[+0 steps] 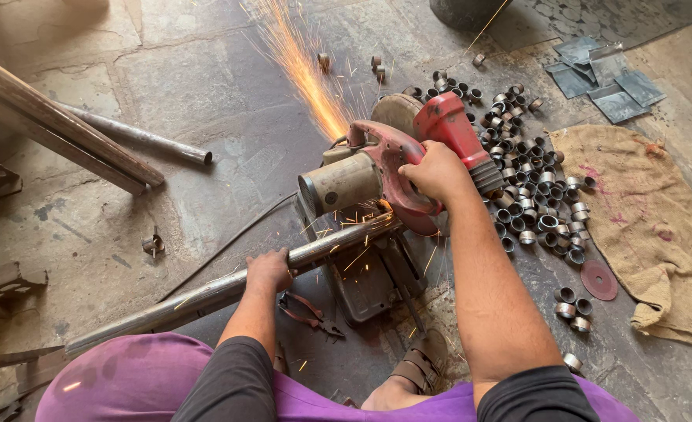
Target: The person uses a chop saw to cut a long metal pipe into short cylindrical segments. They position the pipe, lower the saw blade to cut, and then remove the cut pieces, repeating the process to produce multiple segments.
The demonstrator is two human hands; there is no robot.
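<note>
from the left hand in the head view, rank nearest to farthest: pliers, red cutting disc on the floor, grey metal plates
1. Pliers: on the floor just right of the left hand, below the pipe.
2. Red cutting disc: lying far to the right, by the burlap sack.
3. Grey metal plates: stacked at the top right corner, farthest away.

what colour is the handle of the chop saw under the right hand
Red, worn and scuffed, on the metal chop saw's handle; the head view shows it.

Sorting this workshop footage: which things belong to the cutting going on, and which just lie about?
In use: chop saw under right hand; long pipe under left hand; cut rings.
Lying about: burlap sack, metal plates, pliers, spare disc.
</note>
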